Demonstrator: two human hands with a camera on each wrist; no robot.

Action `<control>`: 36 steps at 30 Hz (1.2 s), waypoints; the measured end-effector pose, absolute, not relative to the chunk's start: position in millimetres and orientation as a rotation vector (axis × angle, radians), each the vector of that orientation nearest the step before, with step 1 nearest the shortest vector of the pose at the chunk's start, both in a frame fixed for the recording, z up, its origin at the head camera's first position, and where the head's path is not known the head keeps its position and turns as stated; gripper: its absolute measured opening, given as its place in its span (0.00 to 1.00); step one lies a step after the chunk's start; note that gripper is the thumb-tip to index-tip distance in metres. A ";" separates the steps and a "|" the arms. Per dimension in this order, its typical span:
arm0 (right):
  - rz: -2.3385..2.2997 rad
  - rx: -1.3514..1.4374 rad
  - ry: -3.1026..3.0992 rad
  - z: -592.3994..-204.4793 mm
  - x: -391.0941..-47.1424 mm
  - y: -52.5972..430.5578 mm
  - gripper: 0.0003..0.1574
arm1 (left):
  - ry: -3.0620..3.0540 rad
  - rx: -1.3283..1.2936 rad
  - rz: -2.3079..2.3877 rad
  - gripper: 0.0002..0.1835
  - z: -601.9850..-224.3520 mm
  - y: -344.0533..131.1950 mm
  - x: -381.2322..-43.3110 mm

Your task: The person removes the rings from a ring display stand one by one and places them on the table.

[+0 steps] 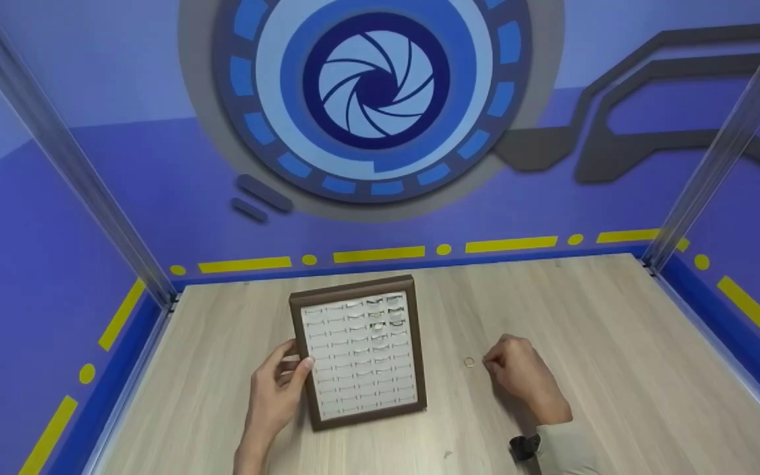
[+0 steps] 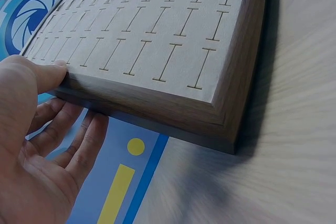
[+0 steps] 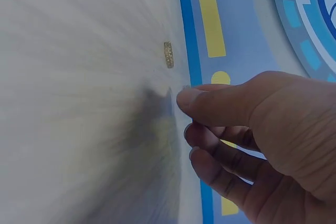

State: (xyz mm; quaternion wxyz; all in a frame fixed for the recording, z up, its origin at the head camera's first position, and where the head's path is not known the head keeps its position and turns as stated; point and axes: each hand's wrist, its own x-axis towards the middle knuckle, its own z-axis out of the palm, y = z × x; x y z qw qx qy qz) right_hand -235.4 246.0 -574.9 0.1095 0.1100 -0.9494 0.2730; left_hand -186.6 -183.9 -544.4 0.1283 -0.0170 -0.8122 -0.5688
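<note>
The left hand (image 1: 278,392) grips the ring tray (image 1: 370,415) firmly by one edge, best held steady; the right hand (image 1: 524,373) pinches narrowly, on what I cannot tell; the ring (image 3: 168,54) beside it, on the table (image 1: 617,363), wants a light touch

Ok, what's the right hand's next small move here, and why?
Probably ease the right hand slightly left and pinch the gold-coloured ring: it lies on the table just left of that hand, while the left hand holds the ring display, which has many empty slots. I can't tell whether the right hand already holds something.
</note>
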 end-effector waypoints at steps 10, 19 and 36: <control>0.797 0.258 -2.849 -575.2 -236.1 244.8 0.10 | -2.391 -0.031 -1.647 0.27 -544.8 -183.2 -187.0; 0.793 0.296 -2.844 -575.8 -235.9 245.5 0.09 | -2.385 -0.027 -1.642 0.26 -546.3 -183.1 -187.1; 0.792 0.340 -2.830 -575.4 -232.9 245.3 0.07 | -2.369 -0.083 -1.636 0.26 -547.0 -184.1 -185.8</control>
